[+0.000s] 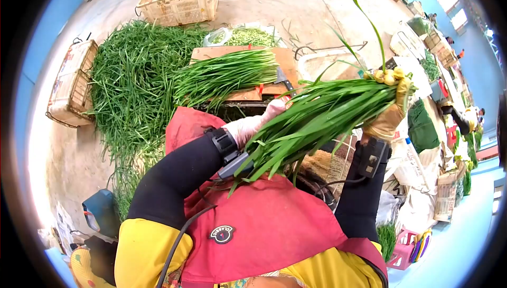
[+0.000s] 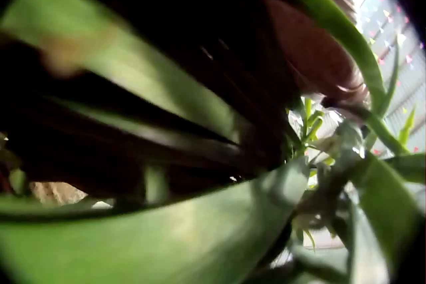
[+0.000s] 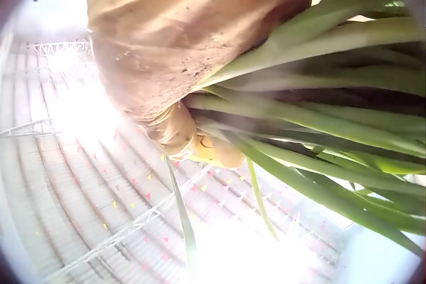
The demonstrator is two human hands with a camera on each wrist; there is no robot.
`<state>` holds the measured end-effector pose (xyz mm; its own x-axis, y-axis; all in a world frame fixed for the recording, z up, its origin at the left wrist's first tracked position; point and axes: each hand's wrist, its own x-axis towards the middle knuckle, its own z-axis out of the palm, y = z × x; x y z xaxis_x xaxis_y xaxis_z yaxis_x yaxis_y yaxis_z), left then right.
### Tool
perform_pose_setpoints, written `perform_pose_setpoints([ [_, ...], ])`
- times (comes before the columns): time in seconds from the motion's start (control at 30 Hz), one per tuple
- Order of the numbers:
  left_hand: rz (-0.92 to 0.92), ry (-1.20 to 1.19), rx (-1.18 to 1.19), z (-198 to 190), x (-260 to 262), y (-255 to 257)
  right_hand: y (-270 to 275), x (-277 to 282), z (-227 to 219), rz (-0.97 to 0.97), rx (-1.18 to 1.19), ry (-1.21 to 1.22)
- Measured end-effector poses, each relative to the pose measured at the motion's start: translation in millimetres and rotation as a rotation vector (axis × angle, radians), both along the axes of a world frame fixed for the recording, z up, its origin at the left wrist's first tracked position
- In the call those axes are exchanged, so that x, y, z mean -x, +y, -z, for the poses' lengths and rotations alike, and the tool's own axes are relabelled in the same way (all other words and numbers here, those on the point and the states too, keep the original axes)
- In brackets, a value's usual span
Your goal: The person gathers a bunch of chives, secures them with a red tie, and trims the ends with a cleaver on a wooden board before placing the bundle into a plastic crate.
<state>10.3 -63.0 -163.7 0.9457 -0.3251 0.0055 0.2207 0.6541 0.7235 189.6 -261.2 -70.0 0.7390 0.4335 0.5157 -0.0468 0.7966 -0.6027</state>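
Observation:
A thick bunch of long, flat green leaves like garlic chives [image 1: 317, 116] is held up in front of the person's body, its tips drooping left. The right hand [image 1: 388, 119], in a soiled yellow glove, grips the bunch at its right end, with yellow fingertips [image 3: 219, 152] curled round it in the right wrist view. Against the left part of the bunch is the left hand [image 1: 253, 125], in a pale glove; leaves hide its fingers, and I cannot tell whether they hold it. Leaves [image 2: 160, 237] fill most of the left wrist view.
Ahead, a neat bunch of greens [image 1: 232, 74] lies on a wooden board [image 1: 288, 62], with a knife [image 1: 284, 81] at its right. A large heap of greens [image 1: 140, 76] covers the floor at left. Plastic crates [image 1: 182, 0] stand around, and a shallow tub [image 1: 327, 65] lies behind the held bunch.

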Motion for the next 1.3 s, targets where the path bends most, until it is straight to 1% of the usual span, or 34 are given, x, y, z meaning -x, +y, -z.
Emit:
perform_pose_setpoints([
  [0.03, -0.009, 0.039, 0.012, 14, 7, 0, -3, -8, 10, 0.025, 0.021, 0.013],
  [0.07, -0.02, 0.077, 0.01, 27, 15, 2, -2, -10, 18, 0.057, -0.024, 0.052],
  [0.1, -0.025, 0.123, -0.027, 47, 23, 8, 1, -11, 19, 0.011, -0.05, 0.082],
  [0.17, 0.009, 0.186, -0.113, 80, 38, 20, -6, -23, 37, 0.083, 0.018, 0.091],
  [0.2, 0.182, 0.004, 0.147, -9, 45, -2, -3, -17, 35, 0.06, 0.009, 0.079],
  [0.23, 0.21, 0.13, 0.227, -6, 44, -8, -3, -15, 37, 0.065, 0.011, 0.108],
  [0.3, 0.165, 0.109, 0.038, -12, 48, -10, -2, -14, 41, 0.055, 0.002, 0.115],
  [0.37, 0.222, 0.137, -0.18, -14, 51, -10, -3, -22, 52, -0.021, -0.051, 0.098],
  [0.43, 0.205, 0.099, -0.197, -14, 55, -17, -4, -21, 62, 0.039, -0.049, 0.17],
  [0.47, 0.185, 0.154, -0.262, -16, 59, -16, -4, -22, 63, -0.1, -0.116, 0.148],
  [0.5, 0.163, 0.21, -0.327, -17, 63, -15, -4, -23, 67, -0.102, -0.122, 0.145],
  [0.57, 0.171, 0.235, -0.322, -20, 70, -14, -2, -24, 78, -0.112, -0.128, 0.19],
  [0.6, 0.187, 0.283, -0.38, -26, 74, -9, 0, -25, 83, -0.182, -0.157, 0.224],
  [0.63, 0.203, 0.332, -0.437, -32, 78, -4, 2, -23, 89, -0.189, -0.162, 0.227],
  [0.67, 0.18, 0.45, -0.518, -40, 84, 6, 8, -10, 89, -0.146, -0.154, 0.223],
  [0.7, 0.166, 0.481, -0.739, -62, 87, 18, 11, 0, 92, -0.104, -0.146, 0.223],
  [0.73, 0.046, 0.427, -0.933, -80, 94, 26, 7, -2, 110, -0.129, -0.116, 0.228],
  [0.77, -0.061, 0.362, -1.11, -88, 103, 38, 9, 21, 98, -0.128, -0.107, 0.29],
  [0.8, -0.105, 0.245, -1.457, -105, 108, 46, 8, 18, 111, -0.234, -0.114, 0.324],
  [0.83, -0.185, 0.075, -1.632, -90, 118, 67, 5, 16, 127, -0.339, -0.119, 0.358],
  [0.87, -0.229, 0.08, -1.79, -85, 131, 79, 9, 19, 138, -0.384, -0.057, 0.327],
  [0.9, -0.281, 0.079, -1.954, -87, 139, 85, 11, 33, 126, -0.487, 0.01, 0.306],
  [0.97, -0.415, 0.017, -1.983, -95, 151, 89, 17, 38, 141, -0.423, 0.256, 0.216],
  [1.0, -0.416, 0.104, -1.958, -87, 157, 93, 20, 43, 149, -0.495, 0.306, 0.301],
  [1.03, -0.409, 0.12, -1.958, -78, 165, 96, 24, 47, 154, -0.542, 0.302, 0.243],
  [1.1, -0.349, 0.111, -2.225, -68, 175, 101, 29, 53, 162, -0.648, 0.386, 0.271],
  [1.13, -0.331, 0.13, -2.287, -65, 181, 101, 28, 52, 169, -0.683, 0.409, 0.221],
  [1.17, -0.315, 0.137, -2.288, -55, 191, 106, 26, 56, 166, -0.683, 0.475, 0.237],
  [1.23, -0.186, 0.262, -2.42, -29, 214, 122, 22, 50, 167, -0.789, 0.631, 0.178],
  [1.3, -0.195, 0.251, -2.423, -21, 227, 121, 20, 53, 164, -0.769, 0.774, 0.155],
])
